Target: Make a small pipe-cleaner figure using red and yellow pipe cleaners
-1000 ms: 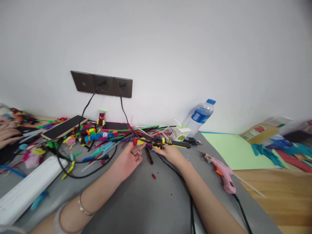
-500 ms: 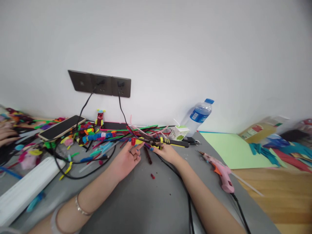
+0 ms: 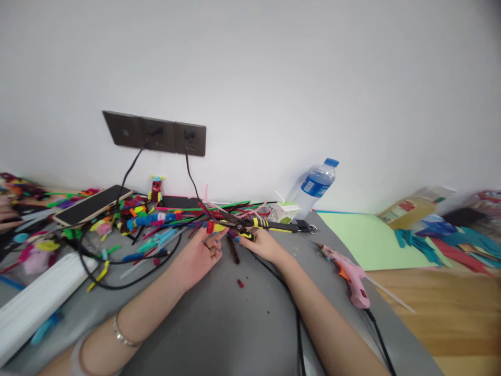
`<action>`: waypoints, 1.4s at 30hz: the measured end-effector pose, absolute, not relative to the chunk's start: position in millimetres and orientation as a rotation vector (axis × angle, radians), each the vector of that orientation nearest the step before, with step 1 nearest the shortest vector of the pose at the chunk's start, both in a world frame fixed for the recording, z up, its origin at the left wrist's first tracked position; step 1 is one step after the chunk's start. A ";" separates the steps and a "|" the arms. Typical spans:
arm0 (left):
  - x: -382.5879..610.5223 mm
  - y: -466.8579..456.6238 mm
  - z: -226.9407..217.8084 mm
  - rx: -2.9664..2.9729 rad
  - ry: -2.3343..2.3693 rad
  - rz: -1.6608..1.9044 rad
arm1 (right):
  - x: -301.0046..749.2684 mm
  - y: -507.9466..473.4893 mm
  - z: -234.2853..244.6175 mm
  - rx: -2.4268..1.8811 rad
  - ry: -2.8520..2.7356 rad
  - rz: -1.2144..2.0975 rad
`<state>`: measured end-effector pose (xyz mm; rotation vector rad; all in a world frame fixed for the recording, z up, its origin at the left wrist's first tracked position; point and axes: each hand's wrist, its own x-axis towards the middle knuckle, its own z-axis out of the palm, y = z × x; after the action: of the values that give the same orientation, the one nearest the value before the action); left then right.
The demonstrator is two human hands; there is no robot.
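My left hand (image 3: 201,258) pinches a small red and yellow pipe-cleaner piece (image 3: 215,227) between thumb and forefinger, the other fingers curled. Just to the right, my right hand (image 3: 263,245) is closed around pliers (image 3: 276,225) with black and yellow handles. The dark jaws of the pliers point left, close to the red and yellow piece; whether they touch it I cannot tell. Below the hands, a dark brown-red stick-like piece (image 3: 234,251) and a small red scrap (image 3: 240,283) lie on the grey table (image 3: 219,324).
Pipe cleaners (image 3: 160,237), a phone (image 3: 94,204) and black cables crowd the left. A white bar (image 3: 43,303) lies at front left. A water bottle (image 3: 316,185) and small box (image 3: 284,211) stand behind; a pink glue gun (image 3: 350,274) lies right. Another person's hand (image 3: 8,214) shows far left.
The view has shifted slightly, so everything sits a little further left. The pliers' jaws now show more plainly beside the red and yellow piece. Both hands keep their hold.
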<state>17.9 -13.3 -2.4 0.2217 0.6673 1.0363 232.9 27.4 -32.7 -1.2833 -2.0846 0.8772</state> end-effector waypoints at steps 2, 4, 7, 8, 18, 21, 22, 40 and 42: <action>17.7 -12.7 -2.7 0.228 0.662 1.038 | 232.3 28.0 -32.7 -1.246 -2.086 0.878; 17.9 -12.4 -2.6 0.226 0.665 1.038 | 231.9 28.7 -33.1 -1.217 -2.089 0.865; 18.3 -12.8 -2.4 0.217 0.669 1.038 | 232.1 29.7 -34.1 -1.190 -2.084 0.864; 18.4 -13.2 -2.4 0.214 0.671 1.037 | 232.3 30.0 -34.4 -1.195 -2.082 0.871; 19.5 -13.9 1.6 0.215 0.682 1.030 | 233.0 30.7 -35.1 -1.264 -2.065 0.896; 19.3 -13.8 -0.5 0.227 0.680 1.032 | 232.2 29.6 -34.2 -1.283 -2.066 0.889; 19.2 -13.7 -1.4 0.232 0.679 1.032 | 231.9 29.1 -33.8 -1.289 -2.064 0.887; 22.0 -15.2 4.2 0.243 0.726 1.055 | 230.9 27.5 -30.9 -1.330 -2.078 0.899; 22.5 -15.7 5.7 0.238 0.733 1.056 | 230.9 27.7 -31.3 -1.324 -2.076 0.901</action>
<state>22.5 -15.7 5.7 0.2384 0.7329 1.0562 230.9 27.7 -31.3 -1.3240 -2.0757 0.9007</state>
